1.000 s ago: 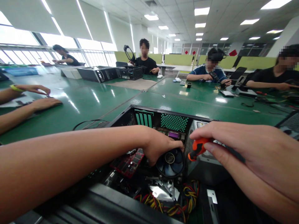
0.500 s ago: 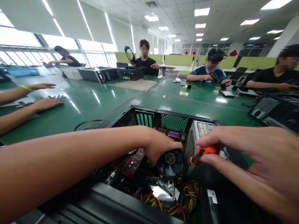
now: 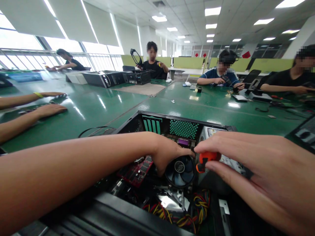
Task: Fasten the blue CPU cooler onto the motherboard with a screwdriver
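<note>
In the head view, an opened black computer case (image 3: 187, 122) lies in front of me. My left hand (image 3: 167, 154) reaches into it, its fingers wrapped round the far rim of a round black CPU cooler fan (image 3: 179, 178). A screwdriver (image 3: 209, 157) with an orange and black handle is pinched between the thumb and fingers of my right hand (image 3: 248, 160), just right of the fan; its tip is hidden. By my left wrist a red circuit card (image 3: 137, 172) shows. Multicoloured cables (image 3: 201, 205) lie bundled below the fan, near a shiny metal piece (image 3: 172, 200).
A silver power supply (image 3: 208, 132) sits inside the case's right corner. Another person's hands (image 3: 50, 111) rest on the green table (image 3: 103, 114) at left. Another case (image 3: 305, 131) stands at the right edge. Co-workers sit across, near more computer cases (image 3: 103, 78).
My right hand has moved left with the screwdriver, closer to the fan. My left hand stays put. The case at the right has shifted toward the right edge. A co-worker opposite has raised a hand.
</note>
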Demonstrator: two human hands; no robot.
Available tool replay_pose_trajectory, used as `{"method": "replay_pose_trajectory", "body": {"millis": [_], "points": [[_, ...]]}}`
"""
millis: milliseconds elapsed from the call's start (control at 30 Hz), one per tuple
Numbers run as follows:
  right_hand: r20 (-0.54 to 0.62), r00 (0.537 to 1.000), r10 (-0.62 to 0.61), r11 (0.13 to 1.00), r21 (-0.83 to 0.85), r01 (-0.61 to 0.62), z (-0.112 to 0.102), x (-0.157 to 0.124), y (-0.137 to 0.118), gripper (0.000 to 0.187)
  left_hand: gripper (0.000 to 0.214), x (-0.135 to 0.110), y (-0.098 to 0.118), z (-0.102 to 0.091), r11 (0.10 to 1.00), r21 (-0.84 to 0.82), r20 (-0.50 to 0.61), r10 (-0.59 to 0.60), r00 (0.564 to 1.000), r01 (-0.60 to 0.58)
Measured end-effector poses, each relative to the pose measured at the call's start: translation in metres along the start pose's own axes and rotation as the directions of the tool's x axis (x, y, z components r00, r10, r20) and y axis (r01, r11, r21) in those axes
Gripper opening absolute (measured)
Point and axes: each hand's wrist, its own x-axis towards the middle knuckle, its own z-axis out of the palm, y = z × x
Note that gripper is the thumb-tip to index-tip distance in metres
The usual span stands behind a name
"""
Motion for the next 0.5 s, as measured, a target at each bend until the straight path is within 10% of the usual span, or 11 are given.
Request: {"method": "replay_pose_trajectory", "body": {"millis": [500], "points": [[0.014,0.999,-0.041,0.998,0.052,0.04,0.004,-0.006,-0.01,0.026,0.122,-0.009,0.005,0.002,1.0,0.003,-0.04,-0.022,0.999,0.023]]}}
